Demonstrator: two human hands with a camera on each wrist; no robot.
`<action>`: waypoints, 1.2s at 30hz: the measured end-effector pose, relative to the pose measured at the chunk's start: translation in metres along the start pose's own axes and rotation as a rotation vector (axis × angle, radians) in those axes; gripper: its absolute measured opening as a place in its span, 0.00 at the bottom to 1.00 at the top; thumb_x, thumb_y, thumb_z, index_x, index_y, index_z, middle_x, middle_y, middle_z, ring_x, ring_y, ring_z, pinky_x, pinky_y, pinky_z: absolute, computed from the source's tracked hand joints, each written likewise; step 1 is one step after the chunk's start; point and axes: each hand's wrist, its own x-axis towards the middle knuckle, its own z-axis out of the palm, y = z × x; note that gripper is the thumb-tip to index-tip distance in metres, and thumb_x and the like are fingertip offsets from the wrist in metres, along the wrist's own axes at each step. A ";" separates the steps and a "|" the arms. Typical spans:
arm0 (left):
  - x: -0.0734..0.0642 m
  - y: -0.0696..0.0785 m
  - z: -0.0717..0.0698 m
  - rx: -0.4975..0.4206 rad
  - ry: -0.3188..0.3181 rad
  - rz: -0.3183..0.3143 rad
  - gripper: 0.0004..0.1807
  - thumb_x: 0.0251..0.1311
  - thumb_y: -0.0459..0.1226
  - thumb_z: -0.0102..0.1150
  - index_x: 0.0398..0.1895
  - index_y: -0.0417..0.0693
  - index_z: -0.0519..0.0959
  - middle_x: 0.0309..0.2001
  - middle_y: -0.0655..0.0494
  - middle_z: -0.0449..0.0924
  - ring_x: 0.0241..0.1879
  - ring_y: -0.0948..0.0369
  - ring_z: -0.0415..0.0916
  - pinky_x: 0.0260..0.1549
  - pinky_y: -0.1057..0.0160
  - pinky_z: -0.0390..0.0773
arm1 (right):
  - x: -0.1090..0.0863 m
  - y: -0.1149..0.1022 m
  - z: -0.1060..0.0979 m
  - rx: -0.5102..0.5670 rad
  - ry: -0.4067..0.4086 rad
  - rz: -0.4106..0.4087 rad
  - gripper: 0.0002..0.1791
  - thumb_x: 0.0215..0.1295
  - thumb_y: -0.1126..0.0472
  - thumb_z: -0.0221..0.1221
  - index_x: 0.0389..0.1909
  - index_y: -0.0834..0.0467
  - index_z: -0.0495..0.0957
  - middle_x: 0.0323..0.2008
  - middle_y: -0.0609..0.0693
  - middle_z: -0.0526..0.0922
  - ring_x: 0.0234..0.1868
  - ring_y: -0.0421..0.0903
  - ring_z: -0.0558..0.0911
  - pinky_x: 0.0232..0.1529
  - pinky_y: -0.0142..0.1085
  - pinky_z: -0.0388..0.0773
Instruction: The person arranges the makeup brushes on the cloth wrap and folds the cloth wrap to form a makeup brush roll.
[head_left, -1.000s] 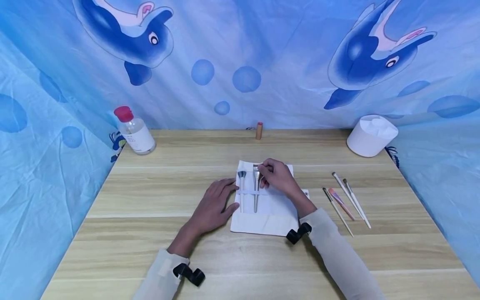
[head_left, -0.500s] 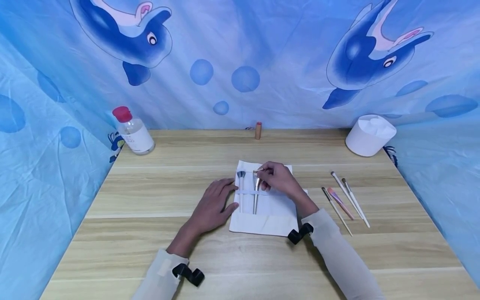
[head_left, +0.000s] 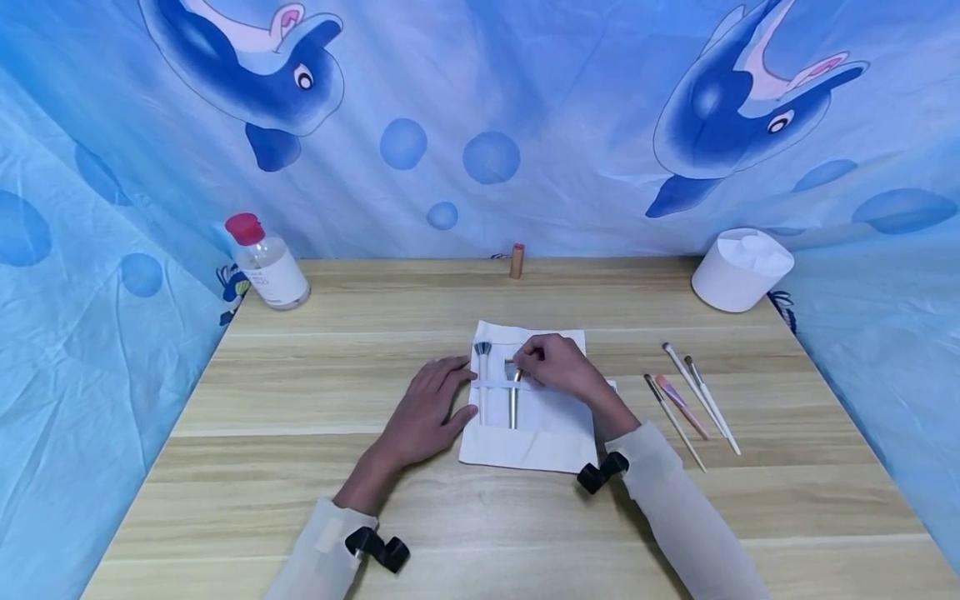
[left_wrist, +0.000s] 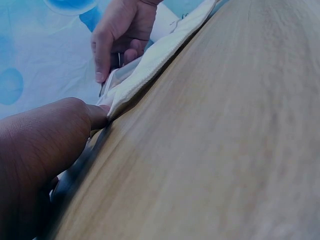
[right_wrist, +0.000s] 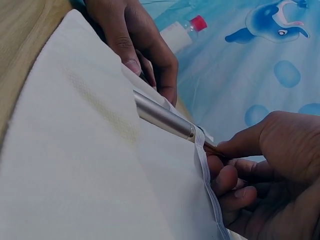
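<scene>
A white cloth brush roll (head_left: 547,450) lies unfolded on the table, with an elastic band across its middle. My right hand (head_left: 558,364) pinches a silver-handled makeup brush (head_left: 513,408) near its bristle end. That brush passes under the elastic, and its lower end is hidden in the pocket; the silver handle (right_wrist: 162,117) shows closely in the right wrist view. Left of it, a white-handled makeup brush (head_left: 483,375) with dark bristles sits under the same band. My left hand (head_left: 431,408) rests with extended fingers at the roll's left edge.
Several loose makeup brushes (head_left: 681,406) lie right of the roll. A red-capped bottle (head_left: 277,275) stands at the back left, a small brown tube (head_left: 517,262) at the back middle, and a white round container (head_left: 738,275) at the back right. Blue curtains border the table.
My right hand has moved toward me, and the silver-handled makeup brush has slid lower through the elastic, into the pocket. The left hand stays at the roll's left edge.
</scene>
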 end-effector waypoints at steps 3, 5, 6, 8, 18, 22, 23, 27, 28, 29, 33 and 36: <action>0.000 0.000 -0.001 -0.005 0.003 0.002 0.26 0.70 0.48 0.56 0.66 0.47 0.71 0.72 0.46 0.62 0.73 0.49 0.55 0.75 0.48 0.46 | -0.001 0.000 0.000 -0.018 -0.006 -0.010 0.10 0.73 0.55 0.58 0.37 0.55 0.85 0.25 0.46 0.82 0.25 0.44 0.77 0.25 0.35 0.73; 0.000 0.001 -0.001 -0.009 0.003 0.001 0.26 0.70 0.49 0.56 0.66 0.47 0.71 0.72 0.46 0.62 0.73 0.50 0.55 0.75 0.48 0.46 | -0.001 -0.001 0.000 -0.023 -0.010 -0.018 0.10 0.72 0.56 0.59 0.37 0.55 0.86 0.26 0.45 0.83 0.26 0.43 0.77 0.26 0.34 0.73; 0.000 0.001 -0.001 -0.008 0.003 -0.001 0.26 0.70 0.49 0.56 0.66 0.46 0.71 0.72 0.46 0.62 0.73 0.50 0.55 0.75 0.48 0.46 | -0.001 -0.001 0.001 -0.026 -0.011 -0.022 0.10 0.72 0.56 0.59 0.37 0.55 0.86 0.27 0.45 0.83 0.26 0.43 0.77 0.26 0.34 0.73; 0.000 0.001 0.000 -0.004 -0.004 -0.004 0.27 0.70 0.49 0.56 0.67 0.46 0.71 0.72 0.46 0.62 0.73 0.50 0.54 0.75 0.48 0.45 | -0.002 0.000 0.001 -0.029 -0.011 -0.030 0.10 0.72 0.56 0.59 0.38 0.55 0.86 0.27 0.44 0.84 0.26 0.43 0.78 0.26 0.34 0.73; 0.002 0.000 0.000 0.003 -0.002 0.009 0.26 0.71 0.49 0.54 0.66 0.48 0.71 0.72 0.46 0.62 0.73 0.49 0.55 0.75 0.49 0.46 | -0.001 0.007 0.002 -0.070 -0.032 -0.090 0.09 0.73 0.55 0.58 0.43 0.53 0.85 0.29 0.44 0.82 0.28 0.43 0.78 0.31 0.37 0.74; 0.001 -0.001 0.001 0.003 -0.008 0.003 0.26 0.71 0.50 0.54 0.67 0.47 0.70 0.72 0.47 0.62 0.73 0.50 0.54 0.75 0.51 0.45 | 0.005 0.012 0.004 -0.067 -0.054 -0.102 0.10 0.76 0.54 0.56 0.44 0.53 0.84 0.29 0.44 0.83 0.27 0.44 0.78 0.31 0.38 0.74; 0.001 -0.002 0.001 0.006 -0.011 0.001 0.26 0.71 0.50 0.54 0.67 0.47 0.70 0.73 0.47 0.62 0.73 0.50 0.54 0.75 0.51 0.45 | 0.007 0.013 0.004 -0.061 -0.062 -0.104 0.11 0.76 0.54 0.55 0.44 0.53 0.84 0.29 0.44 0.83 0.27 0.44 0.78 0.31 0.38 0.75; 0.002 -0.002 0.001 0.019 -0.007 0.003 0.27 0.71 0.51 0.54 0.66 0.46 0.70 0.73 0.47 0.61 0.73 0.50 0.54 0.75 0.51 0.45 | 0.014 0.014 0.004 -0.032 -0.081 -0.101 0.11 0.76 0.54 0.55 0.43 0.54 0.83 0.29 0.45 0.83 0.25 0.45 0.79 0.30 0.38 0.75; 0.002 -0.002 0.001 0.016 -0.003 0.006 0.27 0.71 0.51 0.54 0.65 0.46 0.71 0.73 0.47 0.61 0.73 0.50 0.54 0.75 0.51 0.46 | 0.014 0.013 0.004 -0.026 -0.083 -0.098 0.11 0.76 0.54 0.55 0.43 0.54 0.83 0.29 0.45 0.83 0.25 0.45 0.79 0.30 0.38 0.75; 0.002 -0.001 0.000 0.010 0.002 0.008 0.27 0.71 0.50 0.54 0.65 0.46 0.71 0.73 0.46 0.61 0.73 0.50 0.54 0.75 0.50 0.46 | 0.014 0.013 0.004 -0.020 -0.087 -0.096 0.11 0.76 0.54 0.55 0.43 0.55 0.83 0.29 0.45 0.84 0.25 0.45 0.79 0.30 0.38 0.75; 0.001 0.000 0.001 -0.004 0.024 0.025 0.27 0.70 0.50 0.56 0.64 0.43 0.72 0.72 0.44 0.62 0.73 0.48 0.56 0.74 0.47 0.49 | 0.011 0.011 0.000 -0.015 -0.083 -0.105 0.11 0.76 0.55 0.55 0.45 0.56 0.83 0.29 0.47 0.84 0.27 0.45 0.79 0.31 0.38 0.76; 0.000 0.000 0.001 0.005 0.022 0.023 0.27 0.70 0.50 0.56 0.64 0.43 0.72 0.72 0.44 0.62 0.73 0.49 0.55 0.74 0.47 0.49 | 0.005 0.011 -0.007 -0.040 -0.059 -0.129 0.11 0.75 0.56 0.56 0.46 0.57 0.83 0.29 0.48 0.84 0.27 0.43 0.80 0.31 0.37 0.76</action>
